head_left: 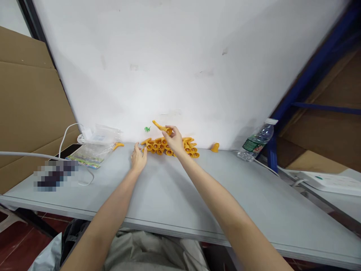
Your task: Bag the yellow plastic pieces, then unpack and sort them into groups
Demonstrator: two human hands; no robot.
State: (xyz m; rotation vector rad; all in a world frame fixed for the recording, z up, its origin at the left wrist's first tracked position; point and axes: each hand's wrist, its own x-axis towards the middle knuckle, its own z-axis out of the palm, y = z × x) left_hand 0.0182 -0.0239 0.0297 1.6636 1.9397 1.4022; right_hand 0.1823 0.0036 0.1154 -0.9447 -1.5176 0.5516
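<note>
A heap of several small orange plastic parts (169, 146) lies on the grey table (175, 192) against the white wall. My right hand (175, 140) is raised just over the heap and pinches one orange part (162, 128) with a long stem, held up above the rest. My left hand (138, 158) rests on the table at the heap's left edge, fingers curled loosely near the closest parts; whether it holds anything is hidden. A single orange part (118, 145) lies apart to the left, another orange piece (215, 147) to the right.
Clear plastic bags (97, 145) and a white cable (67, 131) lie at the left. A water bottle (258, 141) leans at the right, by a blue frame (299, 94). A tiny green piece (147, 129) sits by the wall. Cardboard stands far left.
</note>
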